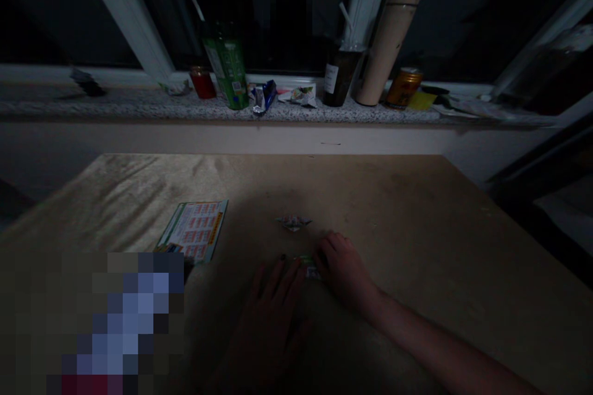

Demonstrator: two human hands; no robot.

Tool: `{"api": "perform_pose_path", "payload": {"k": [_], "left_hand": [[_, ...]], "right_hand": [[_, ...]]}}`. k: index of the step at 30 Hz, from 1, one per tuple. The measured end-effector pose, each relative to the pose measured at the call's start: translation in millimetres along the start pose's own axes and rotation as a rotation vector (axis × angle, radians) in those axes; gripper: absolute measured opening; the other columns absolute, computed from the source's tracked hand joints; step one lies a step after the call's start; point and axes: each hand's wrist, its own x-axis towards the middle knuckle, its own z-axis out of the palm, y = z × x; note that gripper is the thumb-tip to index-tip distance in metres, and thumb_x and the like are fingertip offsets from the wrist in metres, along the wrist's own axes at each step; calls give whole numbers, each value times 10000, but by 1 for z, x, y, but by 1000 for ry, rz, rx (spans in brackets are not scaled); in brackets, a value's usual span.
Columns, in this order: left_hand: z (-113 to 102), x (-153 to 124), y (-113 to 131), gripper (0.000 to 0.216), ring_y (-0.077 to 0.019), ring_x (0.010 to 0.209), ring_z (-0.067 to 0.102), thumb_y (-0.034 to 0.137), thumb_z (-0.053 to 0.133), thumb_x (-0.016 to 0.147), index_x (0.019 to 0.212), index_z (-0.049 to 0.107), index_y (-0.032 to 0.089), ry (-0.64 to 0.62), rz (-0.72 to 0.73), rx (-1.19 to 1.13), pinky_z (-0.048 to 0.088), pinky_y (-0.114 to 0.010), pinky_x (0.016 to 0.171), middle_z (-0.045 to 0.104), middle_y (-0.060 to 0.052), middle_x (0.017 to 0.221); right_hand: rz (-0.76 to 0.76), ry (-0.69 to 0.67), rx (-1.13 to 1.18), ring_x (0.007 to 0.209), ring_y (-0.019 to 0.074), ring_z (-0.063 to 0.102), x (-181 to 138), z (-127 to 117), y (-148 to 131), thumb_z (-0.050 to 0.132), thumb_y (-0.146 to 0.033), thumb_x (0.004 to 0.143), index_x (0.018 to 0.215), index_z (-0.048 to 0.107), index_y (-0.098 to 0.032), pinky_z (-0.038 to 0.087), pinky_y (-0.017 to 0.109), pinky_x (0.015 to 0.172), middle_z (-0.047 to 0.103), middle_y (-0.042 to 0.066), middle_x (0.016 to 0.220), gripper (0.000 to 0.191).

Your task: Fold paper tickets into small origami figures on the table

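In dim light, my left hand point(273, 302) lies flat on the wooden table point(417, 228), fingers stretched forward, fingertips beside a small folded paper piece point(309, 266). My right hand point(343, 268) rests over the right side of that piece, fingers curled down and pressing on it. A second small folded paper shape point(293, 222) lies on the table just beyond both hands, untouched.
A printed leaflet point(193, 229) lies to the left. A blurred-out patch covers the lower left. The stone window ledge point(139, 105) behind holds a green bottle point(227, 65), a red jar point(202, 81), wrappers, a dark cup with straw point(339, 74), a tall cup point(388, 43), and a can point(404, 87).
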Motion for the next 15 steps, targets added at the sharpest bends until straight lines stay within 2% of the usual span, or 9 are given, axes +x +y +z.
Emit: {"api": "perform_pose_path", "payload": {"k": [4,9,15], "left_hand": [[1,1,0,606,-282,1366,204,409,437,918,1444,223,197,16,-14,4,118,-521,1111,268,-41,1501],[0,2,0,590,-291,1354,231,433,426,920,1433,253,197,36,-4,4,135,-537,1101,294,-46,1491],[-1,2,0,592,-287,1365,200,451,412,926,1438,240,207,20,-18,4,108,-539,1103,268,-33,1502]], "right_hand": [[0,-6,-20,782,233,538,1,-1,-1,474,-152,878,809,576,-173,451,360,692,588,88,820,124],[-4,-14,-38,793,232,538,1,1,-1,439,-129,890,826,574,-176,446,361,701,585,86,827,157],[-18,-29,-66,791,234,529,0,4,0,468,-110,877,834,580,-164,437,360,710,585,90,837,131]]}}
